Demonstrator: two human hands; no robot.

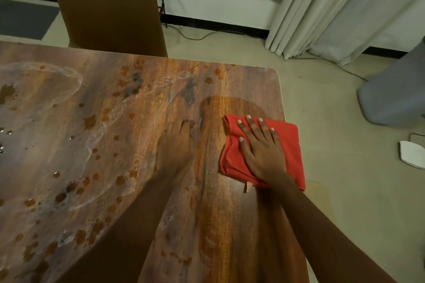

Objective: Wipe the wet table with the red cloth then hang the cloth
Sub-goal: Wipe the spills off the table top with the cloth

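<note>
One head-worn view, aimed forward and down (wide-angle). The table is seen close, floor beyond.

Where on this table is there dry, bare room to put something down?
Best is the dry strip of table between the left hand and the red cloth under the right hand, running toward the near edge. Everything left of the left hand has puddles and drops.

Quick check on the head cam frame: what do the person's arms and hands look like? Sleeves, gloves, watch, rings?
Both forearms are bare up to the frame edge, no sleeves in view. The left hand and right hand wear no gloves; no watch, bracelet or rings are visible. Fingernails on the right hand's fingers are short and pale, with no coloured polish.
</note>
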